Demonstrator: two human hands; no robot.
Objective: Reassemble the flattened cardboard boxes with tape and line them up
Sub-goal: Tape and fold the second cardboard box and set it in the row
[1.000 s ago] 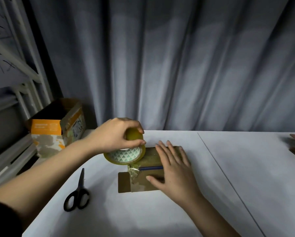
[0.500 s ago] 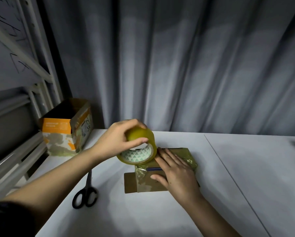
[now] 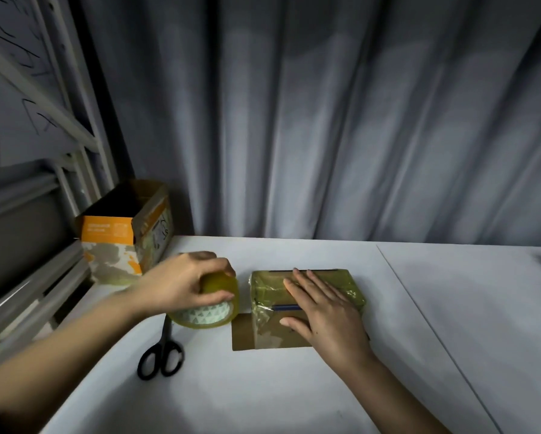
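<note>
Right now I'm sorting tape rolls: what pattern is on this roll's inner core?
White with green triangles on the tape roll, in the head view.

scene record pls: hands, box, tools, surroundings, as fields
left hand: grips tape roll, left of box
right hand: flat, fingers straight, pressing on box top
box: brown cardboard, on table, top taped, flap sticking out at left
scissors: black, lying on table near the roll
orange box: open top, far left table edge
backdrop: grey curtain

One head-worn camera looks forward and down, close over the white table [image 3: 451, 339] toward the curtain [image 3: 325, 120].
</note>
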